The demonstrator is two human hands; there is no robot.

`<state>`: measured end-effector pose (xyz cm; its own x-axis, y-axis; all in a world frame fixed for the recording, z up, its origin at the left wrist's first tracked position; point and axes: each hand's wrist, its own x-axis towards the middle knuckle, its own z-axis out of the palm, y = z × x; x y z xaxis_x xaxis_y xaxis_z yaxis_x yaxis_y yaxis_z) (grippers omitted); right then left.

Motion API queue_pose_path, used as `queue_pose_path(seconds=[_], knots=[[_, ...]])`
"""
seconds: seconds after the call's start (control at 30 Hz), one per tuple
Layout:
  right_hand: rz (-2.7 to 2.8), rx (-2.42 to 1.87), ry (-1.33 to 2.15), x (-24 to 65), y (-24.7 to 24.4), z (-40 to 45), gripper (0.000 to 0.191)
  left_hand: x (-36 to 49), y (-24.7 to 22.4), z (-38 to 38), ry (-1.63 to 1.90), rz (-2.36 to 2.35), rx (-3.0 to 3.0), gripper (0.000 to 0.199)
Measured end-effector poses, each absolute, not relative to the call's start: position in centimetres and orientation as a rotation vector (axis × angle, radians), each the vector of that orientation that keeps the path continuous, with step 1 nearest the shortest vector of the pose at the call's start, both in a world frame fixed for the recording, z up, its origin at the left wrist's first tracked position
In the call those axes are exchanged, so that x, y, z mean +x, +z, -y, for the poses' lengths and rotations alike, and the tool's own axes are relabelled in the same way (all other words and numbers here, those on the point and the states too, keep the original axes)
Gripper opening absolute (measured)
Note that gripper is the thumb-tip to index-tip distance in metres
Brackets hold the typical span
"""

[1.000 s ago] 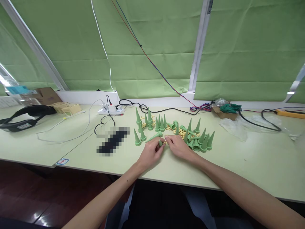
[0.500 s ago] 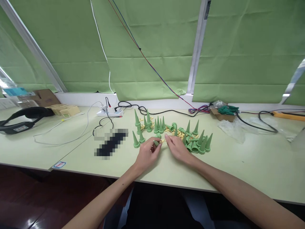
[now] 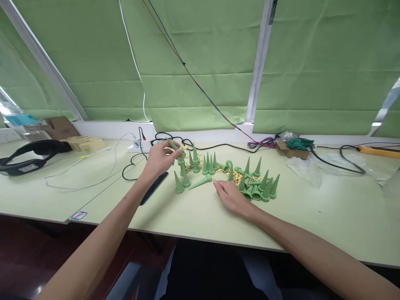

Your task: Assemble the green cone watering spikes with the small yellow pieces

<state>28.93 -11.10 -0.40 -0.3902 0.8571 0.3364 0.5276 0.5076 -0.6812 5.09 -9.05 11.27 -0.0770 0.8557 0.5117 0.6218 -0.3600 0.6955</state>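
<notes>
My left hand (image 3: pixel 161 158) is closed around a green plastic cone spike (image 3: pixel 172 144), tilted, with a small yellow piece (image 3: pixel 185 148) at its wide end. It is above the upright green spikes at the group's left side. Near the pile, my right hand (image 3: pixel 231 196) rests low over the table with thumb and forefinger pinched; what they hold, if anything, is too small to make out. Between the hands a green spike (image 3: pixel 200 182) lies on its side. Small yellow pieces (image 3: pixel 238 177) are heaped among standing and lying green spikes (image 3: pixel 265 189) beyond the right hand.
A dark phone (image 3: pixel 154 189) lies under my left forearm. Behind are a white power strip (image 3: pixel 134 148) and black cables (image 3: pixel 225 145). A black headset (image 3: pixel 31 156) and small yellow boxes (image 3: pixel 90 144) sit left; a cardboard box (image 3: pixel 292 151) and plastic bags (image 3: pixel 304 168) are right.
My left hand has moved left and away from me, carrying a green spike from beside the right hand to the standing spikes. The lying spike is now uncovered. My right hand has barely shifted.
</notes>
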Motion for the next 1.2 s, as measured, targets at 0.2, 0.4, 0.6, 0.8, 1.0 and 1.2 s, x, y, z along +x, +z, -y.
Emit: queue_pose_path(seconds=[0.2,0.4,0.6,0.8,1.0,1.2], knots=[[2.096,-1.129,0.622,28.9,-0.3,11.1,0.051,2.7,9.3,7.6,1.240,-1.779,2.017,0.034],[2.116,-1.122,0.613,29.0,-0.3,11.2,0.051,1.6,7.2,6.7,1.097,-1.711,2.010,0.037],[2.133,-1.126,0.596,29.0,-0.3,11.1,0.051,1.3,6.2,6.6,1.005,-1.647,2.008,0.037],[2.144,-1.131,0.597,29.0,-0.1,11.2,0.052,1.6,5.4,6.7,0.954,-1.606,2.025,0.029],[2.155,-1.129,0.610,29.1,-0.1,11.2,0.052,1.4,4.0,6.2,0.936,-1.555,2.058,0.033],[2.166,-1.136,0.608,29.0,-0.1,11.2,0.052,1.5,3.6,6.5,0.946,-1.591,2.082,0.036]])
